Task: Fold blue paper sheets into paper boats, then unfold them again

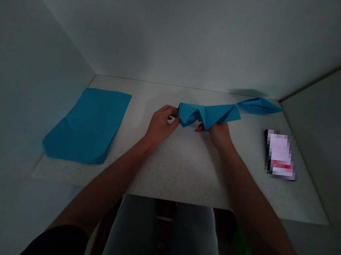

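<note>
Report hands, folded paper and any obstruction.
Left hand pinching folded blue paper at left end. Right hand partly under it. Phone to the right, untouched.

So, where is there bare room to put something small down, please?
Bare table shows between the left forearm and right forearm, on the near side of the folded paper; between the blue sheet and left hand; and between the right hand and phone. Crowded: around the folded paper, with both hands there, and rear right, by the pointed blue paper.
</note>
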{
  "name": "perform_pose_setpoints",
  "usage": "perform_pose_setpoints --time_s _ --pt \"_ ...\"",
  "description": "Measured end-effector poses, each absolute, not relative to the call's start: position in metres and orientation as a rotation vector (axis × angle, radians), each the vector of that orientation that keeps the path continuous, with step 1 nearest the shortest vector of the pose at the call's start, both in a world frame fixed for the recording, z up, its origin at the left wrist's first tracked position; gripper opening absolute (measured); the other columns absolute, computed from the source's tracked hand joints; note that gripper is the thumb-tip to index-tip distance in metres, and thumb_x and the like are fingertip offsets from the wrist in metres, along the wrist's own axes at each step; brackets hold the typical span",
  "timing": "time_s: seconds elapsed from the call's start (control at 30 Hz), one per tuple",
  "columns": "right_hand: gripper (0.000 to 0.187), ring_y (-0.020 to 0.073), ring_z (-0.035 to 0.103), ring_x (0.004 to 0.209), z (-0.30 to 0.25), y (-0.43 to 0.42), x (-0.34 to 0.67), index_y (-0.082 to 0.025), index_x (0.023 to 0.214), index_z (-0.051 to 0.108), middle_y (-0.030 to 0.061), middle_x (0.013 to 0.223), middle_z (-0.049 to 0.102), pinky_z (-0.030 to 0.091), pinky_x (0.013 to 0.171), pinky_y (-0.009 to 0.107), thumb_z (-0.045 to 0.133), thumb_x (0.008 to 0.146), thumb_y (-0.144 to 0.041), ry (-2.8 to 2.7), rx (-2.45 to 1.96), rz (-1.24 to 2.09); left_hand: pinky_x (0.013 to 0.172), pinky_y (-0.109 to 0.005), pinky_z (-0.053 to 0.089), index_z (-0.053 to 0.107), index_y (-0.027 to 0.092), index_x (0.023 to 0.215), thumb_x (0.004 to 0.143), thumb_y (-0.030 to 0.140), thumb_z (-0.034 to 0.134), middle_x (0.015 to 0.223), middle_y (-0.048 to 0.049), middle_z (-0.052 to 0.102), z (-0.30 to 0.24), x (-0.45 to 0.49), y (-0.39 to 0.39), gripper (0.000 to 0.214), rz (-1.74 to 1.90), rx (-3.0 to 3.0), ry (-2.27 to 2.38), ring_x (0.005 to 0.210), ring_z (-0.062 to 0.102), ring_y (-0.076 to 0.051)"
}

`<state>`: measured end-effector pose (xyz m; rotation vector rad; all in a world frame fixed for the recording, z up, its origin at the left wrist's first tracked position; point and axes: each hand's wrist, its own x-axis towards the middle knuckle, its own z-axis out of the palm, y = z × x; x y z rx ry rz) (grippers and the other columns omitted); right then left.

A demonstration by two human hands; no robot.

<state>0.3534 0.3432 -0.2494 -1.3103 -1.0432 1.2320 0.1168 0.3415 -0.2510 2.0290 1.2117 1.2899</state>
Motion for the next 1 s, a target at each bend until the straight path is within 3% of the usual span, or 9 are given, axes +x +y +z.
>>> perform_pose_setpoints --time_s 0.2,0.33,0.5,0.7,0.83,1.0 --pt "0.057 0.0294 0.082 0.081 -0.245 0.343 0.349 -0.026 0.106 0.07 0.0047 0.091 0.076 0.075 0.064 0.043 0.096 0.071 -0.063 -1.085 -1.219 1.224 0.079 -0.032 0.064 0.073 0.021 0.108 0.087 0.023 0.088 0.12 -0.0074 0.074 -0.25 0.118 0.335 0.026 1.176 2.158 1.45 0.085 0.072 -0.017" --pt "0.054 0.028 0.081 0.088 -0.247 0.344 0.353 -0.027 0.108 0.068 0.005 0.096 0.074 0.075 0.07 0.042 0.092 0.078 -0.065 -1.144 -1.23 1.157 0.082 -0.036 0.062 0.075 0.021 0.099 0.089 0.02 0.086 0.119 -0.0075 0.074 -0.252 0.119 0.335 0.015 1.066 2.217 1.493 0.083 0.072 -0.018" --pt "0.06 0.0298 0.078 0.092 -0.252 0.345 0.357 -0.027 0.112 0.069 0.0064 0.101 0.073 0.073 0.065 0.042 0.096 0.072 -0.062 -1.195 -1.251 1.115 0.084 -0.034 0.062 0.071 0.02 0.092 0.087 0.014 0.083 0.108 -0.0057 0.073 -0.254 0.12 0.338 0.014 1.122 2.111 1.333 0.093 0.072 -0.019" --pt "0.053 0.0233 0.071 0.079 -0.251 0.346 0.354 -0.026 0.092 0.067 0.0055 0.087 0.073 0.065 0.053 0.032 0.094 0.069 -0.066 -1.106 -1.292 1.15 0.094 -0.035 0.064 0.069 0.023 0.095 0.097 0.018 0.074 0.128 -0.0084 0.071 -0.242 0.123 0.334 0.008 1.407 2.022 1.084 0.12 0.071 -0.021" --pt "0.054 0.0205 0.069 0.077 -0.243 0.344 0.35 -0.026 0.084 0.066 0.0034 0.084 0.072 0.064 0.054 0.029 0.1 0.063 -0.062 -0.986 -1.245 1.239 0.1 -0.039 0.066 0.064 0.023 0.097 0.107 0.03 0.07 0.131 -0.0097 0.07 -0.239 0.124 0.332 0.013 1.504 1.962 0.969 0.113 0.075 -0.019" --pt "0.054 0.0259 0.077 0.093 -0.235 0.343 0.35 -0.027 0.087 0.066 0.004 0.087 0.073 0.067 0.062 0.031 0.097 0.065 -0.065 -0.874 -1.17 1.41 0.099 -0.038 0.068 0.061 0.024 0.096 0.109 0.036 0.066 0.128 -0.0095 0.071 -0.243 0.125 0.336 0.019 1.508 1.838 1.132 0.12 0.074 -0.02"
